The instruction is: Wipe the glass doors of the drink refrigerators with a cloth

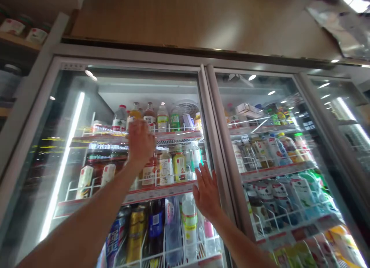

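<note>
My left hand (141, 143) is raised in front of the glass door (162, 81) of a drinks fridge, over the upper shelf. Motion blurs its fingers, so I cannot tell whether they hold anything. Lower and to the right, my right hand (207, 191) is open, fingers stretched upward, at the glass near the door's right edge. Whether either palm touches the glass is not clear. Behind the left hand stands an orange drink bottle (135, 113), partly covered. A yellow-green bottle (179, 164) is on the middle shelf between the hands.
A second glass door (257, 83) adjoins on the right, with shelves of bottles behind it. Vertical door frames (209, 118) run between them. Above is a brown panel (185, 17). Shelves with jars (37, 35) stand at the far left. Wire racks (164, 256) hold bottles and cans below.
</note>
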The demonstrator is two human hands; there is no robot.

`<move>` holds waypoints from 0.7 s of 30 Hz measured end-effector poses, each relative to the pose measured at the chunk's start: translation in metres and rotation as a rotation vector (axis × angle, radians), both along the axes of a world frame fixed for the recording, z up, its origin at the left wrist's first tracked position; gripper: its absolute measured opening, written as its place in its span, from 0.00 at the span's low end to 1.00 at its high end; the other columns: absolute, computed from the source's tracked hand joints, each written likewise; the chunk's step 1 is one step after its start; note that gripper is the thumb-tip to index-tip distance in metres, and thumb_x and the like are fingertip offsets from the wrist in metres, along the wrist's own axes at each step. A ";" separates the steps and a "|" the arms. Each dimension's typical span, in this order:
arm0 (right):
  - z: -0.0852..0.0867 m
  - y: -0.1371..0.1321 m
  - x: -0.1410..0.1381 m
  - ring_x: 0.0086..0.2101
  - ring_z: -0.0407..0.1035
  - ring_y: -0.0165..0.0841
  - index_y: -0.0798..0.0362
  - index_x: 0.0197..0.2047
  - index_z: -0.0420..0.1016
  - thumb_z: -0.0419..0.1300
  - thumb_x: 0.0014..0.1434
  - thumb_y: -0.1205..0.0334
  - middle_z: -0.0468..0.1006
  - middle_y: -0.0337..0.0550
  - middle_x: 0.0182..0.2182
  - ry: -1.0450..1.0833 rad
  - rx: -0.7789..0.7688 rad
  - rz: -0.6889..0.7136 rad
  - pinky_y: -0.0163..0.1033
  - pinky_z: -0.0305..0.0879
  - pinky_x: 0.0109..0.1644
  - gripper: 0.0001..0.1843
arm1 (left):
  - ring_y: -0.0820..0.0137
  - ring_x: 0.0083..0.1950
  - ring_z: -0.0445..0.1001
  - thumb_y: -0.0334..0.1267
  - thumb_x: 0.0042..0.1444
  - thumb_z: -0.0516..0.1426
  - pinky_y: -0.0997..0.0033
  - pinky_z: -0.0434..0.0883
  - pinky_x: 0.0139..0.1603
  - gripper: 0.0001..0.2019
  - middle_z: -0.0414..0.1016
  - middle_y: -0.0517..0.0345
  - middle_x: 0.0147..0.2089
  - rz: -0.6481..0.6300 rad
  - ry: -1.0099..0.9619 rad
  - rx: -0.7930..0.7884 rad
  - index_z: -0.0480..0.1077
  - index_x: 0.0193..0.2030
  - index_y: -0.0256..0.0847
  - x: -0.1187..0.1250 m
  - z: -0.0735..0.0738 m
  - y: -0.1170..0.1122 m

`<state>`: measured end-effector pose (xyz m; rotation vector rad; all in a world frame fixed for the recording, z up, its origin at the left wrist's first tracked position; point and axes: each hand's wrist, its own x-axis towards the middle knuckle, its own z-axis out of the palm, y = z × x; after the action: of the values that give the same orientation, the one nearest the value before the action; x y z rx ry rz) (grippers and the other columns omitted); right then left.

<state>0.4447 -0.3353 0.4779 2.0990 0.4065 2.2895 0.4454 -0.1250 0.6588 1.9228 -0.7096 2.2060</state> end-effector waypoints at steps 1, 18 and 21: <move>0.000 0.000 0.000 0.65 0.38 0.42 0.58 0.64 0.49 0.46 0.61 0.64 0.54 0.54 0.63 -0.008 0.000 -0.006 0.55 0.47 0.62 0.28 | 0.57 0.69 0.43 0.31 0.58 0.42 0.48 0.46 0.67 0.23 0.54 0.36 0.64 -0.002 -0.009 0.056 0.56 0.59 0.23 0.001 -0.004 -0.027; 0.039 0.019 0.003 0.64 0.44 0.41 0.50 0.65 0.49 0.44 0.63 0.62 0.55 0.49 0.63 -0.072 0.076 -0.091 0.55 0.45 0.63 0.27 | 0.59 0.68 0.48 0.36 0.57 0.47 0.55 0.56 0.65 0.23 0.58 0.50 0.64 0.051 -0.093 0.335 0.58 0.60 0.35 0.014 -0.037 -0.033; 0.062 0.018 0.005 0.63 0.45 0.41 0.49 0.64 0.52 0.44 0.63 0.60 0.54 0.47 0.64 -0.044 0.108 -0.127 0.56 0.46 0.62 0.26 | 0.60 0.66 0.53 0.37 0.58 0.47 0.57 0.57 0.64 0.22 0.60 0.52 0.63 0.078 -0.129 0.402 0.59 0.59 0.36 0.017 -0.040 -0.009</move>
<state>0.4497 -0.3173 0.5400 2.0506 0.1469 2.3283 0.4619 -0.1345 0.6192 2.0180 -1.1988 2.3984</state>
